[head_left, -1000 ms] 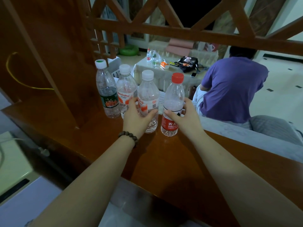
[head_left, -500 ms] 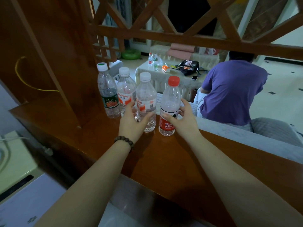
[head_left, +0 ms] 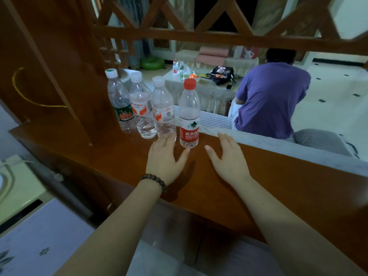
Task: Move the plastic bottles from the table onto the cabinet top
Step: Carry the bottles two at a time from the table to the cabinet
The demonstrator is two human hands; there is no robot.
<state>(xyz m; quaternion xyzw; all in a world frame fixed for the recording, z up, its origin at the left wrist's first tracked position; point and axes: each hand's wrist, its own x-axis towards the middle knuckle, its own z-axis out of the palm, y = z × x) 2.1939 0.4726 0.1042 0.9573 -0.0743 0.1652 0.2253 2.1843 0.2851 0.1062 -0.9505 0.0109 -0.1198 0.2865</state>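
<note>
Four plastic bottles stand upright in a close row on the wooden cabinet top [head_left: 258, 192], near its far edge; from the left, a green-label bottle [head_left: 120, 104], a white-capped bottle [head_left: 141, 108] with a little water at its base, another white-capped bottle [head_left: 162, 108], and a red-capped bottle [head_left: 189, 114] with a red label, slightly apart at the right end. The left hand [head_left: 164, 156], a beaded bracelet [head_left: 155, 181] on its wrist, is spread and relaxed, holding nothing, its fingertips just in front of the third bottle and the thumb near the red-capped bottle's base; the right hand [head_left: 229, 156] is likewise spread, empty, to the right of that bottle and apart from it. Beyond the cabinet, a person in a purple shirt [head_left: 272, 98] sits facing away beside a low tabletop [head_left: 211, 90]; more bottles [head_left: 177, 67] stand on its far end.
</note>
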